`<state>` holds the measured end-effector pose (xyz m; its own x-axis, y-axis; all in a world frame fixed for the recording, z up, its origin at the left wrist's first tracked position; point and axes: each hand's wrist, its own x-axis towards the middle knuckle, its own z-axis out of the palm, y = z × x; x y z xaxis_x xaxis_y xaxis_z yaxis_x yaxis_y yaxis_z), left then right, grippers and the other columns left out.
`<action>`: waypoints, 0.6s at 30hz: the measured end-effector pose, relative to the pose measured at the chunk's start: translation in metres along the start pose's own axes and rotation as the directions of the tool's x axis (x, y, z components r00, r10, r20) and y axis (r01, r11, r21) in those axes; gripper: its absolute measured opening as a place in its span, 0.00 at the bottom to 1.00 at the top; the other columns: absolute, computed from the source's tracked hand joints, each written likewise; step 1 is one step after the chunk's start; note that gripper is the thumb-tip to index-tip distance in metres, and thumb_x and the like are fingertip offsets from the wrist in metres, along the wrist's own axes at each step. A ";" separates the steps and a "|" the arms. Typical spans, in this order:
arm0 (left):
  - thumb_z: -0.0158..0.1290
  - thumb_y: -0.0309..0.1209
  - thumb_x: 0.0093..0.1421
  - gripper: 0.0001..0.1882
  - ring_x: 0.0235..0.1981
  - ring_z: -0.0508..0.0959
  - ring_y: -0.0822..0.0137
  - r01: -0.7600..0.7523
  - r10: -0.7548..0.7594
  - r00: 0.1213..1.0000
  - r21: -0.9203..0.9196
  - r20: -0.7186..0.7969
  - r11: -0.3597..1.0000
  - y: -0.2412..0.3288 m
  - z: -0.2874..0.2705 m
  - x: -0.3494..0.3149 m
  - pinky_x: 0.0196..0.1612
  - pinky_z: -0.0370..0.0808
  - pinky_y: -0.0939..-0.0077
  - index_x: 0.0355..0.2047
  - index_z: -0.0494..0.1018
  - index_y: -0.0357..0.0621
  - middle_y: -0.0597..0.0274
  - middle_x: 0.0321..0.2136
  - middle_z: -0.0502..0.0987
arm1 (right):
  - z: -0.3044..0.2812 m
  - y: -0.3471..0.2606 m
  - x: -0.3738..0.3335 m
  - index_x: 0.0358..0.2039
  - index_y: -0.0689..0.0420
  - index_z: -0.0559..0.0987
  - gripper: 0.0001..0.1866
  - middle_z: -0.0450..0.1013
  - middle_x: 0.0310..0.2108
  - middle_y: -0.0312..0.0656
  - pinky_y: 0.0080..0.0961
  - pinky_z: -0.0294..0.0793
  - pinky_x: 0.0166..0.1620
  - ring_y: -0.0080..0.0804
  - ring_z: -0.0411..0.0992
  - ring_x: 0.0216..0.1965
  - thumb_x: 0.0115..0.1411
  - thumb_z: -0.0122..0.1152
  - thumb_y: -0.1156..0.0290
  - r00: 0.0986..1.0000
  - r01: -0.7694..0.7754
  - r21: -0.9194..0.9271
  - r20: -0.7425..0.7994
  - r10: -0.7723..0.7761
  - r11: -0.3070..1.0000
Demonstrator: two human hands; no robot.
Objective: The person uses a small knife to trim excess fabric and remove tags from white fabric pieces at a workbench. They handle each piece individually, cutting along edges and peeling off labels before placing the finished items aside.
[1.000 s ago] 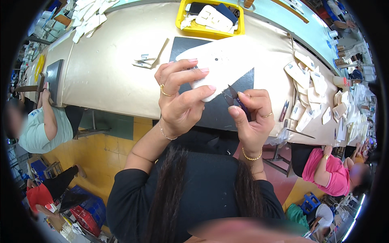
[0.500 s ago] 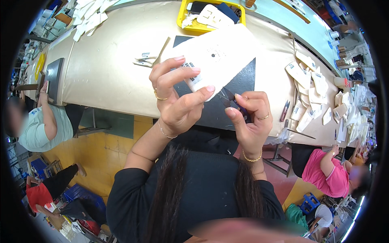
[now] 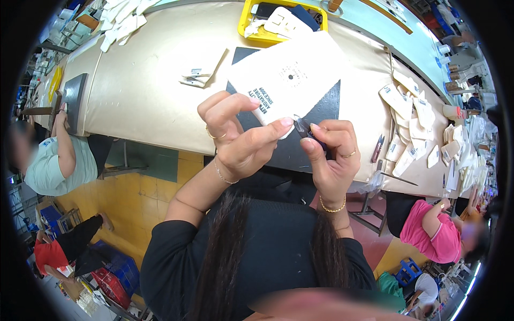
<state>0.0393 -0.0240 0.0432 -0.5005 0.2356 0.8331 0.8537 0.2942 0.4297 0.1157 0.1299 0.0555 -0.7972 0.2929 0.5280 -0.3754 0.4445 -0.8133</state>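
Observation:
A white cloth piece [image 3: 316,67] with dark print is pinched at its near corner by my left hand [image 3: 238,131], thumb against fingers. My right hand [image 3: 334,152] grips small dark thread snips [image 3: 303,127] between thumb and fingers. The snips' blades point left and meet the cloth's edge beside my left thumb; whether they touch it I cannot tell. My right fingers cover the snips' handle. Below the cloth lies a dark square board [image 3: 278,155] on the table.
A yellow tray [image 3: 246,16] with cloth and small items stands at the far side. Left of the board sits a folded cream piece [image 3: 198,77]. Loose cream pieces [image 3: 415,120] and red-handled snips [image 3: 378,148] lie on the right. Co-workers sit at both sides.
The snips' blades have moved up to the cloth's edge and look closer together. The cloth has tilted a little, so its print shows more plainly. Both hands stay nearly in place.

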 end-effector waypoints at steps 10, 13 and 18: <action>0.51 0.11 0.46 0.23 0.42 0.71 0.61 0.106 -0.085 0.993 -0.337 0.076 0.935 -0.005 0.003 0.004 0.43 0.71 0.69 0.43 0.72 0.44 0.48 0.48 0.68 | -0.013 0.004 0.000 0.33 0.62 0.76 0.09 0.70 0.33 0.39 0.13 0.66 0.31 0.19 0.67 0.28 0.52 0.67 0.77 0.957 -0.214 0.213 -0.148 0.248 0.953; 0.46 0.10 0.50 0.27 0.41 0.70 0.64 0.182 -0.106 0.981 -0.609 0.160 0.772 -0.006 0.001 0.007 0.44 0.72 0.72 0.51 0.61 0.39 0.44 0.47 0.69 | -0.013 0.002 0.003 0.35 0.61 0.75 0.12 0.68 0.35 0.39 0.13 0.66 0.30 0.17 0.65 0.28 0.51 0.68 0.77 0.977 -0.175 0.143 -0.099 0.190 0.974; 0.47 0.12 0.56 0.30 0.46 0.73 0.60 0.359 -0.320 0.931 -0.594 0.174 0.720 0.002 0.010 0.012 0.47 0.73 0.72 0.57 0.50 0.39 0.42 0.50 0.66 | -0.002 0.001 0.010 0.40 0.61 0.76 0.19 0.68 0.35 0.37 0.13 0.66 0.30 0.16 0.64 0.27 0.48 0.72 0.74 0.992 -0.123 0.091 -0.015 0.125 0.988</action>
<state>0.0336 -0.0108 0.0508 -0.7646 0.2866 0.5772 0.5202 -0.2542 0.8153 0.1085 0.1349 0.0610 -0.8308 0.3583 0.4260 -0.3161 0.3263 -0.8909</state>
